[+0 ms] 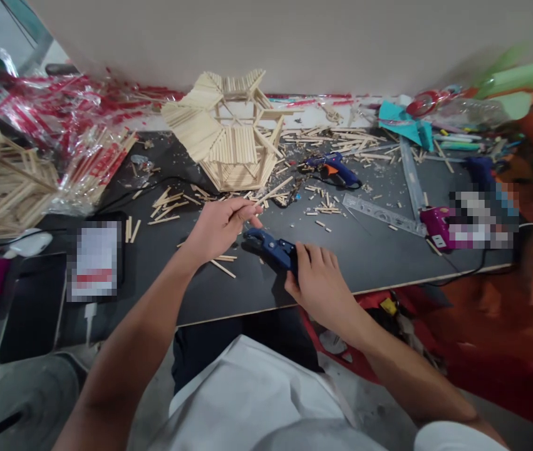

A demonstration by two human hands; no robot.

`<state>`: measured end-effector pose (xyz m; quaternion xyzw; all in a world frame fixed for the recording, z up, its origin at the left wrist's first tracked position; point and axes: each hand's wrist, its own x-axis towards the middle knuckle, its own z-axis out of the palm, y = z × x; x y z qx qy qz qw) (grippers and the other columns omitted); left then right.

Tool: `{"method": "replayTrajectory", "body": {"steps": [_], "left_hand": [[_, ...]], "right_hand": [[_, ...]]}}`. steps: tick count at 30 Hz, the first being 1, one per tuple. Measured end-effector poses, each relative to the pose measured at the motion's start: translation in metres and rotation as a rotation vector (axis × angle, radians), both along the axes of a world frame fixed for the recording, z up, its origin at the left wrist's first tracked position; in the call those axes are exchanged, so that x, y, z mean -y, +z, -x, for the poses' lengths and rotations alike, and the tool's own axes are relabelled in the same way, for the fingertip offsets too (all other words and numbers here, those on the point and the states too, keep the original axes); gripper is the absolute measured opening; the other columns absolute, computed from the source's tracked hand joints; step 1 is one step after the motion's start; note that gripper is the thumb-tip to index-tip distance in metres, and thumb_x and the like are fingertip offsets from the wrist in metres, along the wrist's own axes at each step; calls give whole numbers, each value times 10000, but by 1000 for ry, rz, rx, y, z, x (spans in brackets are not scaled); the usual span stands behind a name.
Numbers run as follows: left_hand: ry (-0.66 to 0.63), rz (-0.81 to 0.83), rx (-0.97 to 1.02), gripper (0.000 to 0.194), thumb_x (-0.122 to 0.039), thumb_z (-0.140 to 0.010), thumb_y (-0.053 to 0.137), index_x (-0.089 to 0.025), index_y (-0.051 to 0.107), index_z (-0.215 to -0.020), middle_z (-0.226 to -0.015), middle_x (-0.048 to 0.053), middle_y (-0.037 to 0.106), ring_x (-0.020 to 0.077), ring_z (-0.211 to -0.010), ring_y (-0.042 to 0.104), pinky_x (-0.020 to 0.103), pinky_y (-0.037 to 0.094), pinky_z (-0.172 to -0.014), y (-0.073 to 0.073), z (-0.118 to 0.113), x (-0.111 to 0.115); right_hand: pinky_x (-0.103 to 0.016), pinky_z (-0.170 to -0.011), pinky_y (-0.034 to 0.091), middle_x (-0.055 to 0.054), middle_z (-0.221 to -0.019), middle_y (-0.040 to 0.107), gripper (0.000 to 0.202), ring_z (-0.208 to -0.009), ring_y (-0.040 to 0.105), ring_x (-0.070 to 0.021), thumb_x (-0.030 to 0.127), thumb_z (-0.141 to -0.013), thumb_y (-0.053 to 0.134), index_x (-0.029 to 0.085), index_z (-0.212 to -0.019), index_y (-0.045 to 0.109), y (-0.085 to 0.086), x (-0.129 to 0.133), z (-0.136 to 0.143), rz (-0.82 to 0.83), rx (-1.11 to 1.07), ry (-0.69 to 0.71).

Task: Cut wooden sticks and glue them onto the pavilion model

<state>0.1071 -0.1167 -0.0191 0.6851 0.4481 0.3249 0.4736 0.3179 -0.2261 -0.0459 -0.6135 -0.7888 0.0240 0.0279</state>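
Observation:
My left hand (pixel 222 228) is closed in a pinch on a thin wooden stick (pixel 273 191), which points up and to the right from the fingertips. My right hand (pixel 320 275) is wrapped round a dark blue hand cutter (pixel 273 250), its head pointing left, just below my left fingertips. Short sticks (pixel 223 268) lie on the dark table (pixel 228 304) under my left wrist. Behind my hands stands a many-sided model (pixel 233 144) built of wooden sticks with slatted roof panels.
A blue glue gun (pixel 336 169) lies among scattered stick pieces (pixel 327 203). Clear rulers (pixel 383 213) are on the right, beside a purple box (pixel 438 228). Leftward are bundled sticks (pixel 99 160), a phone (pixel 34 307), a second phone with a lit screen (pixel 94 260), and another stick model (pixel 0 175).

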Motion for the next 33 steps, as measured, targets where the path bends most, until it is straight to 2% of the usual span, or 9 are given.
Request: {"method": "replayTrajectory", "body": {"steps": [3, 8, 13, 20, 25, 33], "left_hand": [[32, -87, -58, 312, -312, -957, 562, -163, 779, -788, -991, 79, 779, 89, -526, 471, 191, 298, -499, 4, 1, 1], [65, -235, -80, 281, -240, -945, 568, -166, 772, -768, -836, 49, 769, 84, -501, 441, 202, 289, -518, 6, 0, 3], [67, -282, -132, 286, -244, -960, 552, -162, 769, -792, -798, 32, 761, 69, -447, 384, 211, 325, -553, 7, 1, 6], [13, -303, -204, 298, -242, -972, 532, -168, 758, -792, -818, 24, 758, 100, -564, 557, 205, 393, -637, 11, 3, 9], [4, -341, -281, 280, -253, -984, 519, -191, 766, -867, -808, 7, 760, 135, -670, 656, 204, 433, -674, 12, 4, 11], [-20, -397, -416, 267, -256, -1003, 487, -201, 746, -971, -872, -3, 777, 144, -785, 720, 201, 495, -759, 10, 8, 13]], "right_hand": [[-510, -901, 513, -233, -1162, 629, 435, -1062, 608, -378, 271, -953, 440, 52, -1313, 549, 6, -1, -15, 73, -183, -12], [-422, -872, 523, -133, -1079, 663, 357, -999, 648, -284, 345, -1025, 348, 180, -1229, 589, 26, -1, -33, 253, -535, -40], [-397, -856, 514, -98, -1032, 664, 326, -979, 635, -257, 375, -1037, 358, 226, -1168, 616, 35, 1, -30, 286, -730, -44], [-389, -844, 515, -84, -1027, 677, 345, -968, 637, -251, 395, -1049, 359, 240, -1215, 620, 35, 0, -19, 279, -841, -81], [-370, -883, 488, -84, -1134, 669, 350, -1008, 622, -231, 379, -1058, 371, 232, -1269, 608, 35, -2, -13, 274, -897, -53], [-354, -935, 448, -98, -1209, 644, 366, -1069, 596, -214, 340, -1067, 359, 184, -1295, 600, 31, -4, -1, 286, -952, -59]]}}
